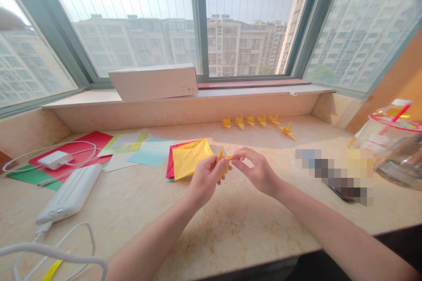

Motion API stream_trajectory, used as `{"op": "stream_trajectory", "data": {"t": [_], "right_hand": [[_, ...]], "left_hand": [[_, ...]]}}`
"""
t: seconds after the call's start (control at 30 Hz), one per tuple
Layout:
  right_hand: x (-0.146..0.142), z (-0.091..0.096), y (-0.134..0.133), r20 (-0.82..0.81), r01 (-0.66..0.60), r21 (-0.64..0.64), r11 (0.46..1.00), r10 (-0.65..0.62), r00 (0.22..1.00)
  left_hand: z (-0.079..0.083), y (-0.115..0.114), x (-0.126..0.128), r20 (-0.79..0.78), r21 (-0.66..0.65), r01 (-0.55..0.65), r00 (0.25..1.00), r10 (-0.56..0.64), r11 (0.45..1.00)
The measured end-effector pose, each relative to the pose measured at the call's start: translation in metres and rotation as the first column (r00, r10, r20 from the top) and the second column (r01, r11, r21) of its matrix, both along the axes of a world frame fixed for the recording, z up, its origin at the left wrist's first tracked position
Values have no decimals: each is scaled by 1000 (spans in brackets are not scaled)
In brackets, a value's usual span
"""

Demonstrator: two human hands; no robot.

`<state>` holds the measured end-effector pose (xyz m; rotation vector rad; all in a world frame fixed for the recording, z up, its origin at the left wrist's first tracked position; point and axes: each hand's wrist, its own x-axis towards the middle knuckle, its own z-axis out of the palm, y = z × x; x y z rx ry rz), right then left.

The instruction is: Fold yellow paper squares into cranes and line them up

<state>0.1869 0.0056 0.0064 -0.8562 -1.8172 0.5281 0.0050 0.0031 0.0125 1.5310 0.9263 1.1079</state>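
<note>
My left hand [205, 178] is closed around a small folded yellow paper piece [222, 161], held above the marble sill. My right hand [256, 169] pinches the same piece at its right tip with thumb and forefinger. Just behind the hands lies a stack of square paper sheets [187, 158], yellow on top of red. Several finished yellow paper cranes [260, 122] stand in a row near the back wall.
A white power bank [70, 194] with cables lies at the left, beside a white charger [54, 159] on red and green sheets [82, 147]. A long white box [154, 82] sits on the window ledge. Plastic cup [385, 138] and a bottle stand far right; a phone [343, 192] lies nearby.
</note>
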Motion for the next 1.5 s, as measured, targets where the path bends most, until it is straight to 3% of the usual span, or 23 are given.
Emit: {"op": "stream_trajectory", "data": {"t": [0.27,0.43,0.57,0.77,0.9,1.1,1.5], "right_hand": [[0,-4,1,-136,28,-169,985,-51,989],[2,-1,0,-80,15,-72,997,-20,997],[2,1,1,-77,3,-40,999,-6,997],[4,-1,6,-226,11,-240,971,-67,972],[4,4,5,-310,-60,-360,931,-58,949],[2,9,3,-280,-189,-369,910,85,956],[-5,1,0,-346,-194,-413,890,43,937]], "left_hand": [[4,1,-2,84,-105,67,995,-58,992],[-1,5,-4,211,-199,167,970,-124,966],[-1,4,-4,221,-202,232,957,-187,951],[2,-1,-5,180,-205,350,931,-316,914],[4,-1,-5,230,-208,345,927,-297,915],[5,-2,-3,224,-206,304,940,-257,930],[2,-2,0,115,-150,263,962,-248,953]]}}
